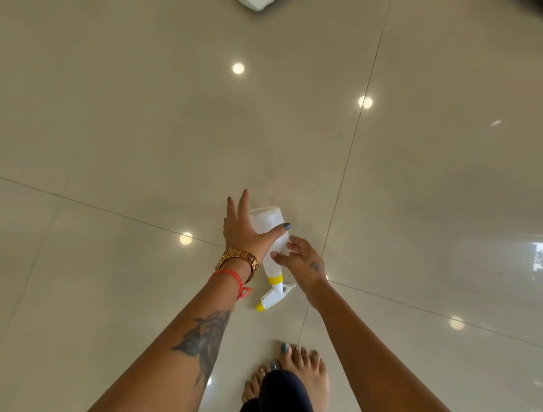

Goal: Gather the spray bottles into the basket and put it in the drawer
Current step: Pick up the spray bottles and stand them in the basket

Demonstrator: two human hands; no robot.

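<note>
A white spray bottle (268, 218) with a yellow collar and yellow nozzle tip lies on its side on the glossy tiled floor, nozzle pointing toward me. My left hand (243, 229) reaches over its body with straight, spread fingers, and the thumb lies across the bottle. My right hand (307, 261) is at the bottle's shoulder, its fingers loosely bent and its fingertips touching or nearly touching the plastic. Neither hand has closed round the bottle. No basket or drawer is in view.
My bare feet (296, 367) stand just below the bottle. Beige floor tiles (147, 132) with dark grout lines spread in every direction. The corner of a white object (255, 4) shows at the top edge.
</note>
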